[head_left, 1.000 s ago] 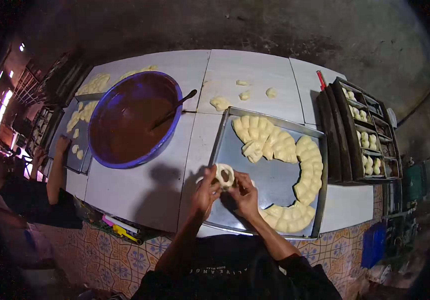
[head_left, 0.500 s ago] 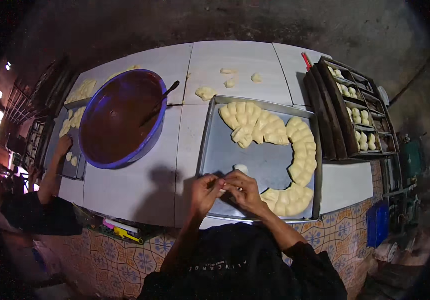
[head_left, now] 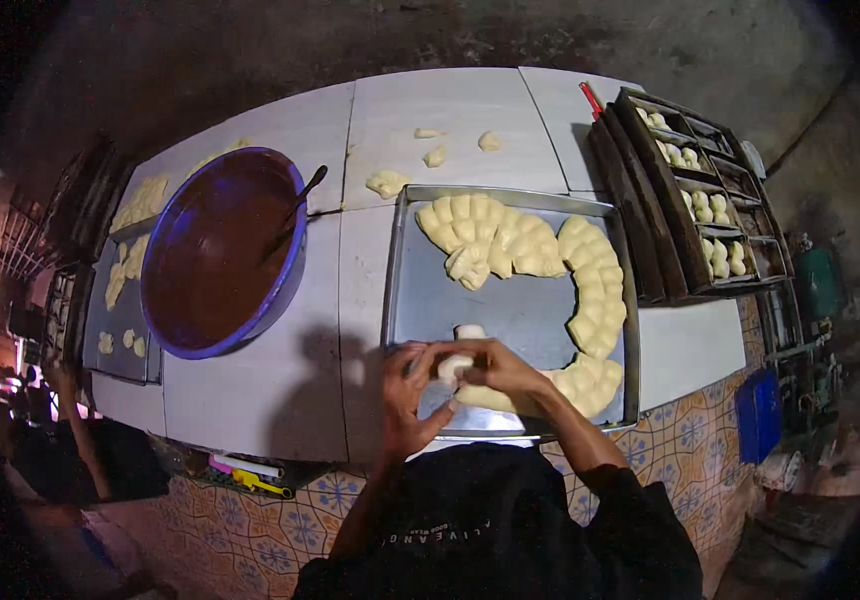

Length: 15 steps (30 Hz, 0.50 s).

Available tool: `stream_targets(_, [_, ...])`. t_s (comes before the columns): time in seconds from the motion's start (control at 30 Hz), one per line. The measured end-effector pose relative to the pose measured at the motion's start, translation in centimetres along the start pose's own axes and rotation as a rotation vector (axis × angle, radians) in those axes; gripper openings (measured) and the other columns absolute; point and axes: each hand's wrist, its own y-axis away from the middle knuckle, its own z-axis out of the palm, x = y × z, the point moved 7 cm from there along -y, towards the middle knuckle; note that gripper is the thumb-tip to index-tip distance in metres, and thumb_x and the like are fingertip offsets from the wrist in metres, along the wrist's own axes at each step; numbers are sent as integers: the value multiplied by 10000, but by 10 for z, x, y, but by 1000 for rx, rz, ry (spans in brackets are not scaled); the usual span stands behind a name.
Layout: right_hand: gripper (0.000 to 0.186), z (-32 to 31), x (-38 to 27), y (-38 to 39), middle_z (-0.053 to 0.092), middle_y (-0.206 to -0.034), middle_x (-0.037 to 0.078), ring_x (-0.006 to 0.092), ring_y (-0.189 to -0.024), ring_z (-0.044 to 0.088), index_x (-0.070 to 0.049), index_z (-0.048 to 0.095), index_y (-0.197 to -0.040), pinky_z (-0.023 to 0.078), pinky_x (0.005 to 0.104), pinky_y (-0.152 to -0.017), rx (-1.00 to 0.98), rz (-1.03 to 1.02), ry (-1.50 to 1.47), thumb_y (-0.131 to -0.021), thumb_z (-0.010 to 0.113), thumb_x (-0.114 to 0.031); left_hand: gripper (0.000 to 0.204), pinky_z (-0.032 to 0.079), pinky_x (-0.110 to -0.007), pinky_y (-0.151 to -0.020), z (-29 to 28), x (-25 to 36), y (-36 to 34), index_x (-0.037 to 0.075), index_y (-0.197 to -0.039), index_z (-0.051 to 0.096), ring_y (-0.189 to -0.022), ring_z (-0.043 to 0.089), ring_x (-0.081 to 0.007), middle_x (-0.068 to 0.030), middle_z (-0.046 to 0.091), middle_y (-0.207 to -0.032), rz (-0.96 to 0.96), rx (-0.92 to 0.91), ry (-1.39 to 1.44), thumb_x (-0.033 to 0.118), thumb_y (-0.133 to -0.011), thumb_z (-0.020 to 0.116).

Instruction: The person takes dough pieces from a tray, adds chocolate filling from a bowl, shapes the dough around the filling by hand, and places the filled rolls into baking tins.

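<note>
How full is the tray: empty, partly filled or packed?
The tray is partly filled: dough curves along its far and right sides, while its bare base shows in the middle.

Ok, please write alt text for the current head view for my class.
A person's left hand and right hand work a pale dough piece over a metal tray bearing a curved dough band. A blue basin of brown mixture stands left, dark compartmented boxes with dough balls right.

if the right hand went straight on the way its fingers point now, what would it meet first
Most likely the person's bare left hand, just left of the fingertips of the right hand. A small, rounded, pale dough piece shows between them; blur and overlap leave unclear whether the hands touch.
</note>
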Motion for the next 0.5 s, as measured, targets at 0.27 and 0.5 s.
stream_targets(0.27, [419,-85,35,-48,607,-1111,200,301,-1033,589,68,573,-1166,459,361,-891,264,-195,430,-782,596,-97,462,399,-356,-999,-72,-16,15,-16,-1283,435,-1203,482,-228,-113,497,-1276,-91,428,-180,17,-849,587])
stream_targets(0.5, [411,-28,38,-47,569,-1123,205,396,-1105,501,5,589,-1076,432,432,-918,156,-62,1266,-745,746,-180,176,460,-324,-892,-115,-51,34,-23,-1020,604,-950,590,-203,-101,608,-956,35,453,-708,106,-901,586])
